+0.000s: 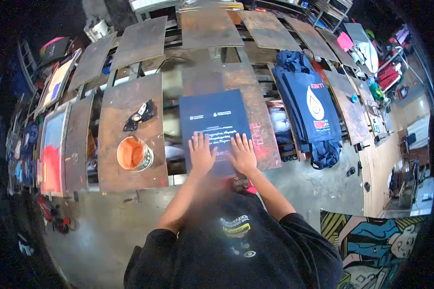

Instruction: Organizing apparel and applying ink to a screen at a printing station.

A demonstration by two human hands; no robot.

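Print-shop type room, dim corners, grey concrete floor (106, 226), rows of stained flat boards on rails across the middle and top of the frame. Painted mural panel (378, 250) lower right.

Work is at frame centre: dark blue fabric piece (212, 102), white print facing up, lying flat on the brown surface (255, 108). Its lower part runs toward the wearer's torso; lower edge is hazy, can't tell exactly where it ends.

Left hand (202, 154): palm down on the lower left part of the piece, fingers extended and a bit apart, nothing gripped. Right hand (242, 154): same pose at the lower right, fingers pointing up the frame, no grip either. Thumbs angle inward, well apart.

Step in hand, my read: flattening or squaring the piece on the board. Can't tell whether the palms are pressing hard or just resting. Next move calls for even pressure both sides, so the cloth doesn't skew or ruck; lifting it would need fingertips under an edge, and neither hand is set up for that.

Nearby: board left of centre carries an orange-lined bucket (146, 163) and, just above it, a crumpled black bundle (141, 115). Right of centre, a stack of dark blue tote bags (299, 103) with a white drop print lies on its own board. Red-coated screen (51, 164) at far left. All clear of both hands.
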